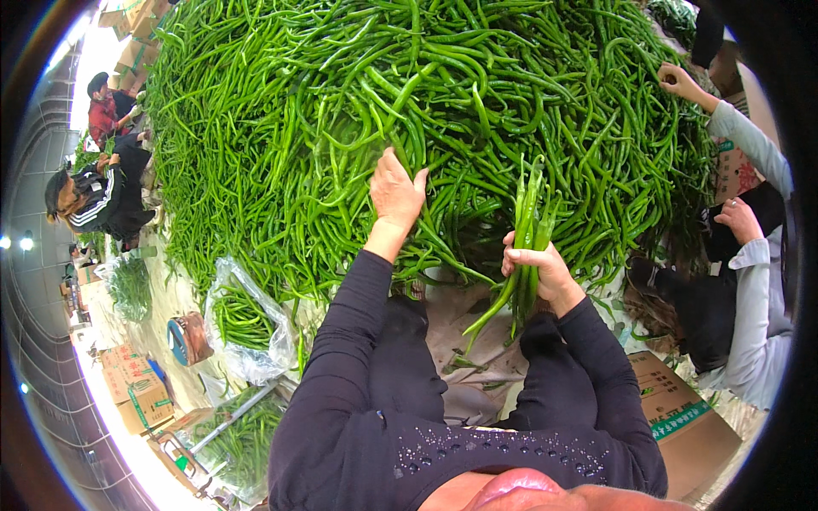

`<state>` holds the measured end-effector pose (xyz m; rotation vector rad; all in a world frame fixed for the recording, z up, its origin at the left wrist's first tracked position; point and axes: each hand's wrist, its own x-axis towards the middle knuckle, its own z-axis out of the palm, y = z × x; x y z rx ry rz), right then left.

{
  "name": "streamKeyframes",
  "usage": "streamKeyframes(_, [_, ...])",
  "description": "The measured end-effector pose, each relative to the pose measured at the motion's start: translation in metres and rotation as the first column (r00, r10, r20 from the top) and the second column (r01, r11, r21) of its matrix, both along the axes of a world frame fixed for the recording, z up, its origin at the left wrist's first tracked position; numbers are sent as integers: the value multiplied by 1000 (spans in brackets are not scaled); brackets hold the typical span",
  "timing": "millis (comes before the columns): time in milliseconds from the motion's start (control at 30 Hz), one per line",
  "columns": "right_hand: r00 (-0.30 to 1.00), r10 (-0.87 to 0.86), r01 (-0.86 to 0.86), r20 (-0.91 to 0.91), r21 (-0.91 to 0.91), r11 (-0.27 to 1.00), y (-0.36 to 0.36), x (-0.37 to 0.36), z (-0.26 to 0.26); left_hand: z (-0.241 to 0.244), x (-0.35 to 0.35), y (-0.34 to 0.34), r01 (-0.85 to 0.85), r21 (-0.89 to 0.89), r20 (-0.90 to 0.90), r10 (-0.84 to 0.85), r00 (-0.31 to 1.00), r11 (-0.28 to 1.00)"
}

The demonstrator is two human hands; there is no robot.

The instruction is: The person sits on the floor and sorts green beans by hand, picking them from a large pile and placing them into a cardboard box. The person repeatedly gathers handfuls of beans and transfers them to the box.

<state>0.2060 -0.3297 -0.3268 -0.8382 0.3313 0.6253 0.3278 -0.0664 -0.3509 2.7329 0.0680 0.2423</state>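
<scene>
A huge heap of long green chili peppers (268, 147) fills the space in front of me. My left hand (395, 191) reaches into its near face, back upward, thumb spread from the fingers. Its fingertips touch the peppers there and are partly hidden; I see nothing held in it. To the right, my right hand (540, 265) grips a small bunch of long green peppers (527, 223). Their stems point up and away from me, and the tips hang below the fist towards my knees.
At left stand a clear plastic bag of peppers (246, 319), a round tub (185, 338) and another pepper-filled bag (243, 434) by a metal bar. Cardboard boxes (684, 421) flank me. A co-worker's hand (680, 83) is at the heap's right edge; other people (96, 198) sit at far left.
</scene>
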Motion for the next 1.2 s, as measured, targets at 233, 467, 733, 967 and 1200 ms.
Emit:
streamKeyframes(233, [996,-56,66,-67,160,985,-1,3,7,7,14,9,-132,-903,-214,-163,963,408])
streamKeyframes(467, [990,-114,123,-87,114,986,-3,8,5,52,-53,26,-390,-867,-290,-322,901,-312])
streamKeyframes(733, [991,-85,97,-105,110,989,1,12,-2,40,-95,7,-493,-811,-287,-519,805,-316])
streamKeyframes(967, [999,-9,14,-49,98,995,-6,13,15,58,-92,-5,-375,-901,-225,-505,833,-218])
streamKeyframes(1200, [983,31,-38,180,37,999,-3,11,44,71,-117,-40,-338,-939,-310,-593,743,67])
